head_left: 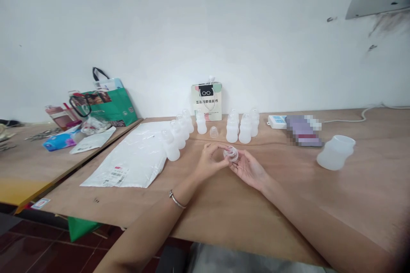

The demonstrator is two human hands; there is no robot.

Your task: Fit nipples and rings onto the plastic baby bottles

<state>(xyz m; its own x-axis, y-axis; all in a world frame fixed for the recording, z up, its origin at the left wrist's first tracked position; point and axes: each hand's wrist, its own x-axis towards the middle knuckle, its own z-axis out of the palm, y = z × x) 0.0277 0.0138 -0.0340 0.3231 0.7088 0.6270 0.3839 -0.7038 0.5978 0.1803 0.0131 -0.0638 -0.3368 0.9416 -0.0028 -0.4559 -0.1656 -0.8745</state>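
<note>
Between my two hands is a small translucent baby bottle collar ring (231,153); whether a teat sits inside it I cannot make out. My left hand (209,161) pinches its left side with thumb and fingers. From the right, my right hand (249,169) grips the other side, palm turned partly up. Just beyond the hands a clear dome cap (214,132) sits on the wooden table (256,222). An uncapped frosted bottle body (335,153) stands to the right. Capped baby bottles are grouped behind, several on the left (173,147) and several on the right (232,128).
A white plastic mailer (128,158) lies at left. Against the wall stands a paper bag (206,102). A white box (277,122) and a purple blurred item (303,130) lie at right, near a cable (349,120). A green bag (112,102) occupies the neighbouring table.
</note>
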